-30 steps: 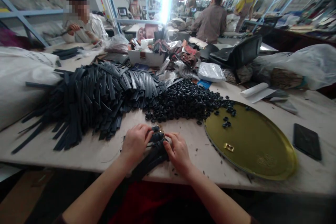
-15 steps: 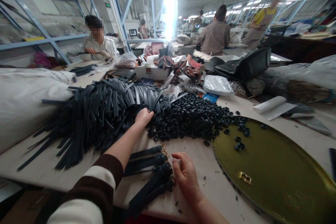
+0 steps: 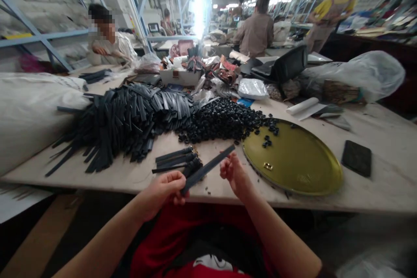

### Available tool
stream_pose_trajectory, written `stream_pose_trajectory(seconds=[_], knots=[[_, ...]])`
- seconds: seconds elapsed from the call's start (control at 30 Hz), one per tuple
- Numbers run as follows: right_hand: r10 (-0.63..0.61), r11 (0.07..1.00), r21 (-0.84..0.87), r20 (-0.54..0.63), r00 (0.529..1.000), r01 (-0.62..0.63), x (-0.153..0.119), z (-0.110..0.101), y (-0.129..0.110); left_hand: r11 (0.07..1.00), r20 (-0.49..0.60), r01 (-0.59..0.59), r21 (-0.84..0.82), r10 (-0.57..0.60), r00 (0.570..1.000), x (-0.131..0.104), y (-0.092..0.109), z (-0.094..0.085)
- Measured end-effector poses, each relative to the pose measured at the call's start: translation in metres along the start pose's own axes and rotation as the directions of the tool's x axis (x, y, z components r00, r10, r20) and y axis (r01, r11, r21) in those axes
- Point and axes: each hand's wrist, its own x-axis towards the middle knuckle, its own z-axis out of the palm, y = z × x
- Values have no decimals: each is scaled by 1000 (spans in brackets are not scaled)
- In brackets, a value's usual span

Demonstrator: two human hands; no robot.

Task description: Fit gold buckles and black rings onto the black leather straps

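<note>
My left hand (image 3: 166, 189) pinches the lower end of a dark strap (image 3: 208, 167), which slants up to the right above the table edge. Close to the strap's upper end is my right hand (image 3: 237, 176), its fingers half curled and apart; whether they touch the strap is unclear. Just behind lie several buckled straps (image 3: 174, 156) with gold buckles at their right ends. A large heap of loose dark straps (image 3: 127, 117) fills the left of the table. Beside it spreads a pile of small black loops (image 3: 218, 119).
An olive-gold oval tray (image 3: 302, 152) on the right carries a gold buckle (image 3: 268, 166) and a few loops. Past it lies a dark phone-like slab (image 3: 356, 157). A white sack (image 3: 35, 113) bulges at left; scraps and a box (image 3: 180, 78) stand behind. Other people work farther back.
My left hand has come back from the strap heap towards me, now with one strap in it. My right hand has moved away from the buckled straps. The view has shifted down and right.
</note>
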Motion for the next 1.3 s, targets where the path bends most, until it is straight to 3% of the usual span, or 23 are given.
stream_pose_trajectory(seconds=[0.1,0.23,0.4,0.57,0.7,0.8,0.93,1.07,1.13,1.2,1.3], knots=[[75,996,60,-111,991,-69,-20,-18,-13,983,109,152,-101,-141,984,-23,-35,18],[96,995,-28,-136,986,-100,-42,-36,-11,967,192,212,-141,-183,964,-30,-63,27],[132,979,-152,-35,991,-135,-63,-28,2,959,256,249,-135,-209,944,-19,-65,47],[230,941,-266,57,971,-208,-65,-13,5,964,288,185,-193,-125,949,14,-58,70],[-22,911,-412,-54,998,-2,-44,-43,-13,944,211,244,-223,-198,957,29,-51,69],[-194,837,-545,-211,958,49,-27,-89,-35,933,181,261,-246,-220,958,35,-45,62],[-380,656,-754,-320,868,10,-1,-141,-62,925,180,269,-269,-226,957,50,-40,56],[-527,333,-943,-187,829,0,38,-160,-77,926,159,275,-259,-240,958,67,-34,58],[-514,148,-989,-101,852,-28,57,-160,-78,929,155,280,-242,-248,956,72,-31,60],[-423,-20,-998,-43,905,-57,72,-159,-77,931,143,288,-225,-260,955,75,-28,63],[-291,-150,-986,-26,956,-72,87,-158,-75,939,111,282,-198,-264,958,76,-27,67]])
